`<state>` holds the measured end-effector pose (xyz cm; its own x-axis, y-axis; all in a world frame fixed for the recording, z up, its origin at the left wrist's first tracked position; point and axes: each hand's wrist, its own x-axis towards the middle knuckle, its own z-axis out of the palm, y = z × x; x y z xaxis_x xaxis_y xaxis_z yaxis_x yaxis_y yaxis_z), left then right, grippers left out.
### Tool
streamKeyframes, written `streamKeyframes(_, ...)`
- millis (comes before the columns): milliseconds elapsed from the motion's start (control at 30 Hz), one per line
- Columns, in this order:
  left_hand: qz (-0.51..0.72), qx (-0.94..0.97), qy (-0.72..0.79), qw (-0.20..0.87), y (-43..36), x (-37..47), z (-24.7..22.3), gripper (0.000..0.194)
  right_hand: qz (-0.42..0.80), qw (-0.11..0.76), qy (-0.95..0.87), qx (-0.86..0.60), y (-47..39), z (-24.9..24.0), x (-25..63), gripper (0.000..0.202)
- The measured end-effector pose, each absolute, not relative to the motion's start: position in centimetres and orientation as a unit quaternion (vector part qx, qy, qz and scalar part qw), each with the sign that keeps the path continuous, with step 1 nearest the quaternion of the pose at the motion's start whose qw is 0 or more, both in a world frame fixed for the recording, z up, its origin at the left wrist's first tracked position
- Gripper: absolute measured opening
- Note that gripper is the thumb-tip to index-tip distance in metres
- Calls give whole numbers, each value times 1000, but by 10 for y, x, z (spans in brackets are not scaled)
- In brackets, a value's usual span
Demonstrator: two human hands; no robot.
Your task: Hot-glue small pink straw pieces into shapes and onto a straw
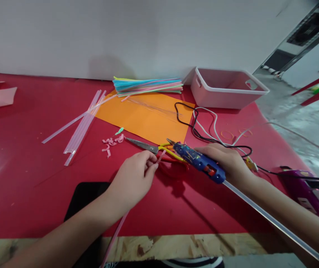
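My left hand (134, 178) pinches a thin pink strip (161, 156) between thumb and fingers, its tip rising above them. A longer pink straw (117, 235) runs down from beneath that hand over the table edge. My right hand (227, 158) is wrapped round a blue glue gun (200, 160), whose nozzle points up and left, just right of the strip. A clear glue stick (271, 217) juts out of the gun's back. Scissors (145, 145) with yellow and red handles lie behind my left hand. Curled pink pieces (113, 141) and a small green piece (119, 131) lie left of the scissor tips.
Colourful straws (148, 86) rest on orange paper (150, 115) at the back. Pale pink strips (83, 128) lie left. A pink basket (227, 91) stands back right, with cables (195, 130) before it. A black flat object (88, 197) lies under my left forearm; a purple device (306, 190) is far right.
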<state>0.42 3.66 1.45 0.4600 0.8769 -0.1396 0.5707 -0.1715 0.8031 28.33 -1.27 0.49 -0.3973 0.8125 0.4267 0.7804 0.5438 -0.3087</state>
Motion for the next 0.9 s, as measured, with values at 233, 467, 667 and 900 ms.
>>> streamKeyframes(233,137,816,472,303,28,5,7,18,43,177,-874,-451,-22,6,297,34)
streamKeyframes(467,145,815,484,283,32,6,3,19,-15,150,-864,-480,-20,3,293,31)
streamKeyframes(667,183,790,495,312,38,5,0,13,-39,176,-867,-465,-15,1,286,25)
streamKeyframes(900,188,778,503,326,46,6,3,12,-17,172,-873,-457,-8,2,285,24)
